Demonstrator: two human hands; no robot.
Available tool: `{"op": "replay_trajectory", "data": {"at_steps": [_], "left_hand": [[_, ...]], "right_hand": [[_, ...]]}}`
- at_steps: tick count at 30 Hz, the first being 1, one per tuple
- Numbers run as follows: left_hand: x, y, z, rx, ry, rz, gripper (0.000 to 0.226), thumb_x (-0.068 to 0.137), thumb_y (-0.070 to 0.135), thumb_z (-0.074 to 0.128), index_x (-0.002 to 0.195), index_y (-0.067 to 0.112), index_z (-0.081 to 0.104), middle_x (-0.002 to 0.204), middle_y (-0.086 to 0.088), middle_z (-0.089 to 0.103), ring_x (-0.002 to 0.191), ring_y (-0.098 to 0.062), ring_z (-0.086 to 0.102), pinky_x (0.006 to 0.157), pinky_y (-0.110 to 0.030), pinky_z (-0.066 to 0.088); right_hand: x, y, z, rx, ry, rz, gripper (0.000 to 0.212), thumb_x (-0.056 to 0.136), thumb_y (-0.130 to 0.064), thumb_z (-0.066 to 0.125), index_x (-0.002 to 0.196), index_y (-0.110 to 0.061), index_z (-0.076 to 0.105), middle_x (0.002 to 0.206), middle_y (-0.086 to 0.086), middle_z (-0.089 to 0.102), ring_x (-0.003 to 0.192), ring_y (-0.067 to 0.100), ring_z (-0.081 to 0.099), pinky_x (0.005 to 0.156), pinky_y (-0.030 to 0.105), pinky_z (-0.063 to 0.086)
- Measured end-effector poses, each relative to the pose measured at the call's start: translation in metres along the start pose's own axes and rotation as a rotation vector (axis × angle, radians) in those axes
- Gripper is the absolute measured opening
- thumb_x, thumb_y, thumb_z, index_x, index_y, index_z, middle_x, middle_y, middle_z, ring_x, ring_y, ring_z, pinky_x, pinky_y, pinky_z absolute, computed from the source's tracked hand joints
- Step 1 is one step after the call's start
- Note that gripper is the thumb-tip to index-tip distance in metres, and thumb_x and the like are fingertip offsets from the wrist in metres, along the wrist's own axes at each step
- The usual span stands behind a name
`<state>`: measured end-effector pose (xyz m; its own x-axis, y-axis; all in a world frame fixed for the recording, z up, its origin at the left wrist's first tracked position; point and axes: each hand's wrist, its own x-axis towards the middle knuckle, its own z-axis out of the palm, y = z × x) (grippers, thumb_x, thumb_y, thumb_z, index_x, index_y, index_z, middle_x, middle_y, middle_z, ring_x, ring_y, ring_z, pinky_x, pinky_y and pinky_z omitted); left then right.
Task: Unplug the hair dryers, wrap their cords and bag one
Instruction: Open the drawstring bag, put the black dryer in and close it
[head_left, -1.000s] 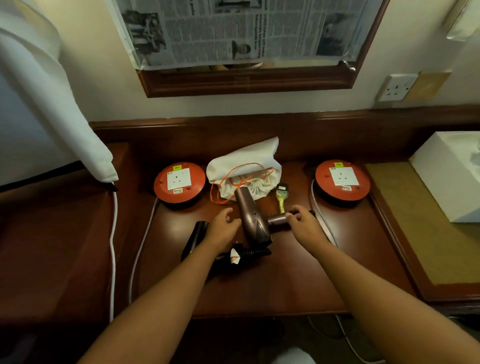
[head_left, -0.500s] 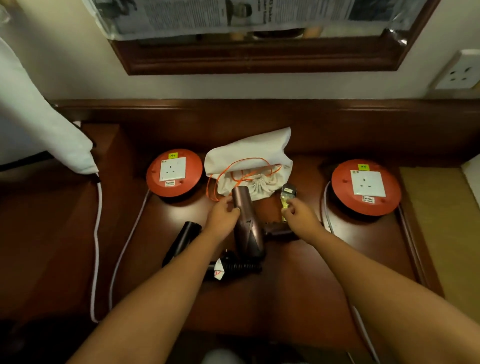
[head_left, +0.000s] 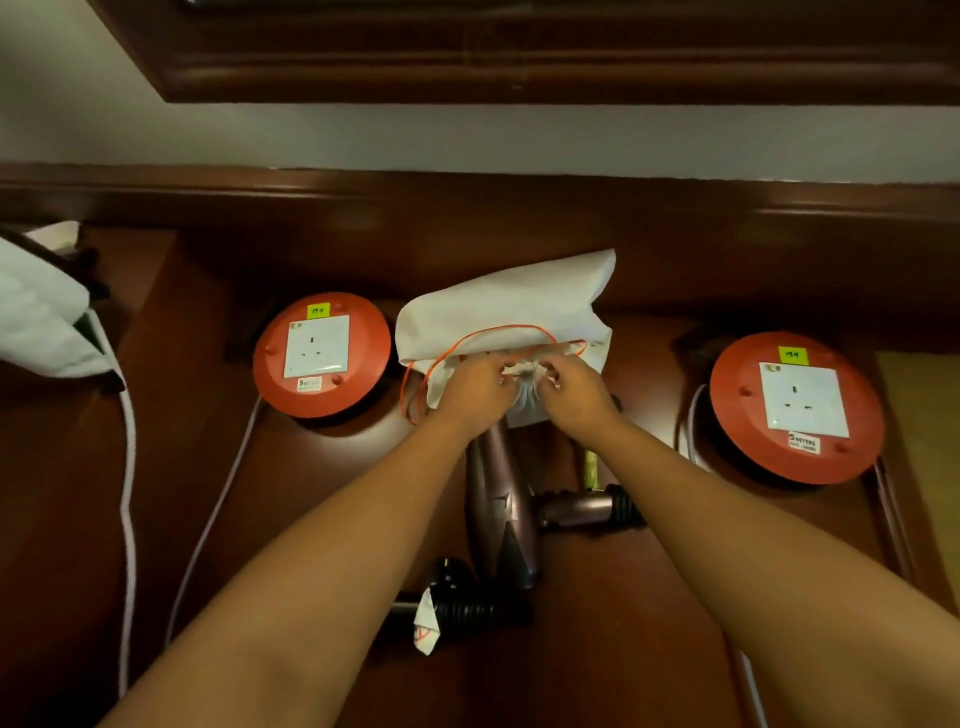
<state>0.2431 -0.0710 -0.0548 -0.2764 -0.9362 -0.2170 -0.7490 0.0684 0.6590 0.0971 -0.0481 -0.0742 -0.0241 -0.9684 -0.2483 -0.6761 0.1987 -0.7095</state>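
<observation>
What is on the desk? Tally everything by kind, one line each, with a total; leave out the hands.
Orange extension reels: 2
Hair dryers: 2, bronze hair dryer, black hair dryer
White drawstring bag: 1
Total: 5

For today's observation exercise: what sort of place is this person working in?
Probably a hotel room or bedroom dressing table: a dark wooden desk against a wall, a hair dryer lying on it, and a white drawstring bag.
</observation>
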Motion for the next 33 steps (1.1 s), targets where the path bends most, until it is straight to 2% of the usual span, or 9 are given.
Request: {"op": "replay_trajectory", "data": {"at_steps": [12,15,18,20,22,24,26,31,33], "left_hand": [[0.033,-0.021,0.017,0.283,-0.117,0.018,0.025,0.089,0.022,0.049,0.094,0.007,0.068,0.098,-0.015,0.071,0.093,-0.033,0.064,0.083,-0.036,0.047],[0.033,-0.023,0.018,0.340,-0.099,0.022,0.030,0.086,0.025,0.048,0.100,0.008,0.069,0.101,-0.014,0.070,0.094,-0.034,0.065,0.084,-0.040,0.050],[0.027,-0.021,0.015,0.378,-0.039,0.061,0.021,0.083,0.024,0.055,0.095,0.013,0.070,0.095,-0.012,0.071,0.090,-0.033,0.065,0.080,-0.040,0.052],[0.020,-0.015,0.009,0.408,0.010,0.102,0.020,0.082,0.027,0.056,0.088,0.016,0.071,0.090,-0.009,0.070,0.088,-0.030,0.063,0.078,-0.039,0.049],[0.009,-0.007,0.002,0.415,0.050,0.135,0.020,0.085,0.028,0.058,0.090,0.017,0.073,0.094,-0.011,0.066,0.094,-0.030,0.058,0.081,-0.040,0.045],[-0.005,0.003,-0.007,0.360,0.087,0.154,0.018,0.086,0.025,0.061,0.097,0.016,0.072,0.101,-0.013,0.061,0.102,-0.030,0.052,0.084,-0.040,0.044],[-0.021,0.013,-0.018,0.293,0.147,0.174,0.019,0.085,0.022,0.064,0.100,0.014,0.072,0.105,-0.012,0.058,0.105,-0.029,0.049,0.085,-0.039,0.042],[-0.058,0.046,-0.049,0.060,0.346,0.177,0.016,0.079,0.023,0.069,0.091,0.013,0.070,0.100,-0.006,0.062,0.103,-0.027,0.053,0.087,-0.031,0.038],[-0.070,0.066,-0.067,0.002,0.364,0.170,0.022,0.081,0.031,0.070,0.096,0.014,0.066,0.100,-0.002,0.064,0.103,-0.022,0.053,0.085,-0.028,0.035]], "right_hand": [[0.035,0.012,0.023,-0.202,-0.007,-0.014,0.023,0.089,-0.018,0.056,0.105,-0.006,0.067,0.108,0.017,0.066,0.098,0.034,0.060,0.083,0.038,0.047],[0.035,0.010,0.026,-0.224,-0.024,0.031,0.026,0.083,-0.020,0.058,0.106,-0.012,0.066,0.108,0.014,0.066,0.097,0.034,0.061,0.082,0.039,0.051],[0.028,0.000,0.016,-0.223,-0.057,0.042,0.004,0.084,-0.018,0.061,0.081,-0.016,0.063,0.091,0.009,0.067,0.084,0.032,0.060,0.066,0.030,0.044],[0.022,-0.003,0.007,-0.197,-0.072,0.045,0.035,0.086,-0.017,0.064,0.058,-0.025,0.045,0.068,-0.002,0.056,0.072,0.024,0.052,0.055,0.025,0.032],[0.015,-0.009,-0.006,-0.174,-0.091,0.056,0.037,0.086,-0.017,0.065,0.055,-0.026,0.047,0.061,-0.007,0.050,0.071,0.022,0.050,0.050,0.026,0.028],[0.006,-0.018,-0.022,-0.161,-0.092,0.057,0.012,0.083,-0.008,0.063,0.076,-0.016,0.067,0.080,0.002,0.064,0.083,0.025,0.057,0.060,0.024,0.034],[-0.007,-0.031,-0.040,-0.137,-0.045,0.007,0.018,0.082,-0.002,0.061,0.096,-0.008,0.070,0.097,0.010,0.065,0.094,0.026,0.058,0.069,0.021,0.035],[-0.049,-0.070,-0.077,-0.160,0.219,-0.219,0.016,0.083,-0.015,0.069,0.098,-0.014,0.072,0.124,0.002,0.055,0.125,0.022,0.038,0.101,0.033,0.030],[-0.063,-0.088,-0.092,-0.119,0.254,-0.320,0.017,0.086,-0.012,0.066,0.101,-0.009,0.071,0.126,0.004,0.056,0.126,0.019,0.040,0.104,0.027,0.028]]}}
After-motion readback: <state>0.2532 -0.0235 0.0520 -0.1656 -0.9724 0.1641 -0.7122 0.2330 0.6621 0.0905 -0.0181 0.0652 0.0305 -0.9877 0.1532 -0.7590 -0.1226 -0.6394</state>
